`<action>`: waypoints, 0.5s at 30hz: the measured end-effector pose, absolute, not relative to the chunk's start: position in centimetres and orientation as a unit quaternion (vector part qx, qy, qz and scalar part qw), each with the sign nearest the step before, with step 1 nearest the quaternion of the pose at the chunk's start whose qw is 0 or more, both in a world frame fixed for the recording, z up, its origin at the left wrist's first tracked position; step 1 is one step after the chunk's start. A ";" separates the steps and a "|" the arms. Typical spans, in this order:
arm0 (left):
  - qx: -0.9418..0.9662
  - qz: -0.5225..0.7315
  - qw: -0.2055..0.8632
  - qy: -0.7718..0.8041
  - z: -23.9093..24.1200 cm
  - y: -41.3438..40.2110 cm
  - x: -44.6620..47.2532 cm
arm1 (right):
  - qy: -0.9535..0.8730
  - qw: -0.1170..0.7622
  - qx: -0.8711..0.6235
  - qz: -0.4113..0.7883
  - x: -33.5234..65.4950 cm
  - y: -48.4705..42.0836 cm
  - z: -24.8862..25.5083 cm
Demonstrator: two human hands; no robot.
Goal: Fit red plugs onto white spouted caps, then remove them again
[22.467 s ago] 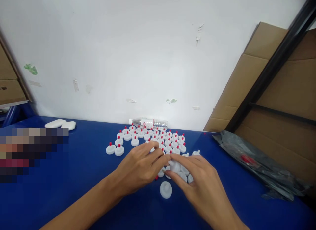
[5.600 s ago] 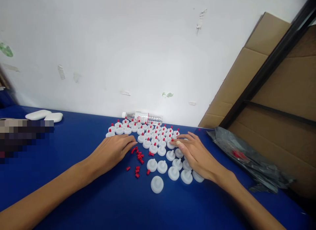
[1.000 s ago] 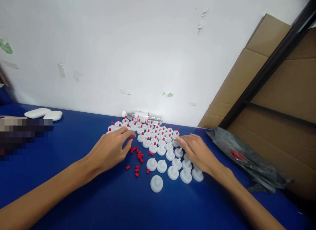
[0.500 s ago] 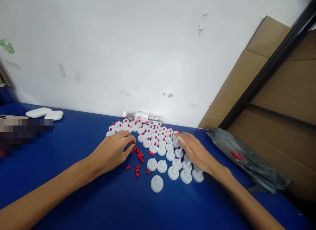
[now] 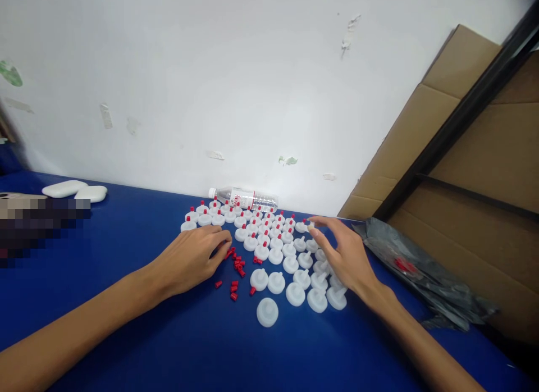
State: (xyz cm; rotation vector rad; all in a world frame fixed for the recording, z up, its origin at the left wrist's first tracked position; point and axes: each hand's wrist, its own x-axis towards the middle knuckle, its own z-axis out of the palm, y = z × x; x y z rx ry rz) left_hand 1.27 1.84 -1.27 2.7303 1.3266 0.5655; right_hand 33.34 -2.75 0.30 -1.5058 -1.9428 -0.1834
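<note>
Many round white lids [image 5: 261, 253] bear red tips [image 5: 265, 244].

The clear plastic bottle [image 5: 244, 199] is gleaming along its ribbed end. In front of it, the white nozzle lids [image 5: 267, 311] are looking like smooth, faintly translucent, semi-matt plastic, while the loose red caps [image 5: 241, 273] are showing a mild plastic shine. Beneath the bottle, the blue tabletop [image 5: 177, 336] is appearing smooth, with a soft sheen. Behind it, the white wall [image 5: 236, 77] is looking mostly smooth and matt, its torn patches [image 5: 349, 35] roughening the finish. To its right, matt brown cardboard [image 5: 404, 139] is showing creases, and a grey plastic bag [image 5: 421, 285] is glinting along its wrinkles.
</note>
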 end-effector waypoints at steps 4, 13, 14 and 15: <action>0.883 0.178 0.013 0.435 -1.1 1.8 1.2 | -0.752 0.377 -0.529 -0.113 32.3 -3.4 0.6; 0.878 0.262 -0.009 0.401 -0.7 0.4 1.9 | -0.835 0.358 -0.410 -0.087 30.1 -4.8 0.0; 0.884 0.270 -0.008 0.382 -0.6 0.0 2.2 | -0.845 0.355 -0.392 -0.081 29.9 -5.0 0.0; 0.892 0.274 -0.007 0.359 -0.4 -0.5 2.6 | -0.854 0.353 -0.375 -0.072 29.6 -5.2 0.0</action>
